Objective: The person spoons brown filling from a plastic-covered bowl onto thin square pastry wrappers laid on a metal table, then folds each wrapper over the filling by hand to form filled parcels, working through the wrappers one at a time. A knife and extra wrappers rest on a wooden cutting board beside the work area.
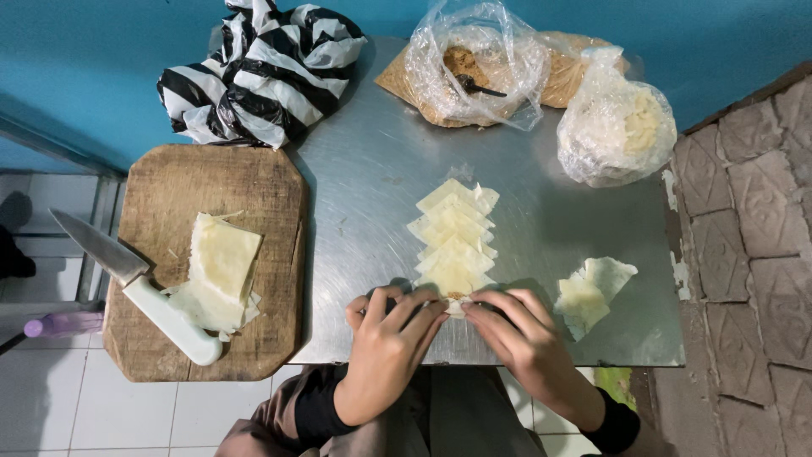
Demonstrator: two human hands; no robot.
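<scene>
Both hands, left hand point(385, 338) and right hand point(516, 334), pinch together on the nearest pastry square point(455, 298) in a row point(454, 237) on the metal table point(364, 178), folding it over filling.

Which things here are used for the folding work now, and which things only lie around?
In use:
- left hand and right hand, fingers pinching one wrapper
- row of overlapping wrappers
- folded pieces
- open bag of brown filling with spoon

Lying about:
- knife
- cutting board with stacked sheets
- striped bag
- closed clear bag
</scene>
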